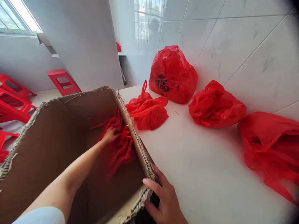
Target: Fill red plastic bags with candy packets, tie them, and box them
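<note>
A deep cardboard box (70, 109) with rough, torn rims stands open on the left. My left hand (111, 136) reaches down into it, with its fingers curled into a bunch of red ribbon-like strands (120, 155). The strands lie by the box's right wall and look slightly blurred; their exact kind is unclear. At the near right corner, my right hand (164, 194) grips the box rim, thumb inside and fingers outside. Just beyond the right wall lie small knotted red plastic bags (151, 116) on a white tabletop (198, 155).
A full red plastic bag with black characters (173, 74) leans against the tiled wall (210, 40). Nearer are a crumpled red bag (216, 105) and a large loose red bag (273, 149). Several red stools (63, 81) stand on the floor at left, behind the box.
</note>
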Motion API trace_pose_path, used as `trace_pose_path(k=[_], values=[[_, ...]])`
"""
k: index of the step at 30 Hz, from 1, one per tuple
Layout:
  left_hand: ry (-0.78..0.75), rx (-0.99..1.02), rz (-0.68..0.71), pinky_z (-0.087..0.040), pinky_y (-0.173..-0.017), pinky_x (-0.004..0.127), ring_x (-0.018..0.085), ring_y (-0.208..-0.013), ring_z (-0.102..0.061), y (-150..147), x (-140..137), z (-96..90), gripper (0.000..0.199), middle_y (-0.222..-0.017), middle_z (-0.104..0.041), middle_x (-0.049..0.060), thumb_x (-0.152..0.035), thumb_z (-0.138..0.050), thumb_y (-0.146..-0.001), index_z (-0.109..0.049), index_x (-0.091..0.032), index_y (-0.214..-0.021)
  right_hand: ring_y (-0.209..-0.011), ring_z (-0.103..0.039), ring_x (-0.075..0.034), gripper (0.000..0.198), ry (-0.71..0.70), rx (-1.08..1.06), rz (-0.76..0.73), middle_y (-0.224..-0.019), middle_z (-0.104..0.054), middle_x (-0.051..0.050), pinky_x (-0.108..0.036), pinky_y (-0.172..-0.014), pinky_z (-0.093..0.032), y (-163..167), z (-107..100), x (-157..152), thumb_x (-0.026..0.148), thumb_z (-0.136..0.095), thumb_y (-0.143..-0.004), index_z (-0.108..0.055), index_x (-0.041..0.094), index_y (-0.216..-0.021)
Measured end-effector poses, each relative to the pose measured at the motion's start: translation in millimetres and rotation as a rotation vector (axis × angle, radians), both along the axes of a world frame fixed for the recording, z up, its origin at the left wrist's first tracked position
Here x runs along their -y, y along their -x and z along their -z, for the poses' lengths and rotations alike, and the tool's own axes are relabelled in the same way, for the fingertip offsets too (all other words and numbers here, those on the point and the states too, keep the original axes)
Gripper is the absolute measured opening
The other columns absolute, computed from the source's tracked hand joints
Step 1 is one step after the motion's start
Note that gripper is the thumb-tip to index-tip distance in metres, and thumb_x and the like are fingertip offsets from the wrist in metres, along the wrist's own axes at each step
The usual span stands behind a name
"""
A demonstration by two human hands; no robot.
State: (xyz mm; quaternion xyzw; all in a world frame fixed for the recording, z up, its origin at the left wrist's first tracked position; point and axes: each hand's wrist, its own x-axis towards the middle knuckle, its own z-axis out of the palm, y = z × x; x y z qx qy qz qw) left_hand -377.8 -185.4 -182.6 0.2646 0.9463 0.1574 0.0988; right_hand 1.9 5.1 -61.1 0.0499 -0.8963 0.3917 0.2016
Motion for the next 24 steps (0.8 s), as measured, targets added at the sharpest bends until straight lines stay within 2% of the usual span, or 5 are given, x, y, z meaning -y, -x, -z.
trace_pose_path(k=[4, 6, 10, 18, 24], values=[[0.021, -0.093, -0.176, -0.047, -0.095, 0.050, 0.026, -0.115, -0.055, 13.7, -2.8, 1.1, 0.039, -0.132, -0.053, 0.011, -0.035, -0.056, -0.091, -0.054, -0.019, -0.127, -0.135, -0.043, -0.023, 0.059, -0.004, -0.018, -0.001, -0.154, -0.030, -0.004, -0.033, -0.106, -0.042, -0.1, 0.4, 0.4, 0.015, -0.060, -0.070, -0.053, 0.028, -0.127], [0.056, -0.077, -0.206, -0.050, -0.090, 0.047, 0.025, -0.109, -0.059, 13.2, -5.1, 7.2, 0.040, -0.128, -0.056, 0.011, -0.035, -0.057, -0.091, -0.054, -0.018, -0.127, -0.134, -0.043, -0.023, 0.060, 0.004, -0.011, 0.002, -0.154, -0.030, -0.004, -0.033, -0.106, -0.043, -0.1, 0.7, 0.5, 0.014, -0.060, -0.069, -0.053, 0.028, -0.126], [0.113, -0.037, -0.149, -0.052, -0.086, 0.044, 0.023, -0.102, -0.061, 2.9, -6.4, 17.0, 0.036, -0.120, -0.060, 0.010, -0.034, -0.059, -0.090, -0.057, -0.016, -0.121, -0.132, -0.046, -0.022, 0.060, 0.005, 0.002, -0.007, -0.156, -0.026, -0.003, -0.031, -0.104, -0.044, -0.2, 2.3, 0.3, 0.014, -0.060, -0.070, -0.052, 0.029, -0.127], [0.067, -0.056, -0.049, -0.049, -0.092, 0.049, 0.025, -0.111, -0.057, -9.4, -5.5, 13.4, 0.037, -0.129, -0.055, 0.011, -0.033, -0.058, -0.090, -0.056, -0.018, -0.124, -0.132, -0.046, -0.022, 0.055, -0.046, -0.063, 0.007, -0.154, -0.030, -0.006, -0.031, -0.102, -0.045, 2.6, 2.6, 0.2, 0.015, -0.059, -0.069, -0.055, 0.026, -0.123], [-0.044, 0.031, -0.147, -0.050, -0.089, 0.046, 0.024, -0.106, -0.060, 31.2, -13.2, 9.0, 0.034, -0.123, -0.060, 0.010, -0.034, -0.060, -0.089, -0.059, -0.017, -0.119, -0.130, -0.049, -0.022, 0.054, -0.059, -0.103, 0.013, -0.155, -0.028, -0.005, -0.029, -0.098, -0.048, 4.8, 8.1, -1.7, 0.019, -0.061, -0.069, -0.055, 0.027, -0.122]])
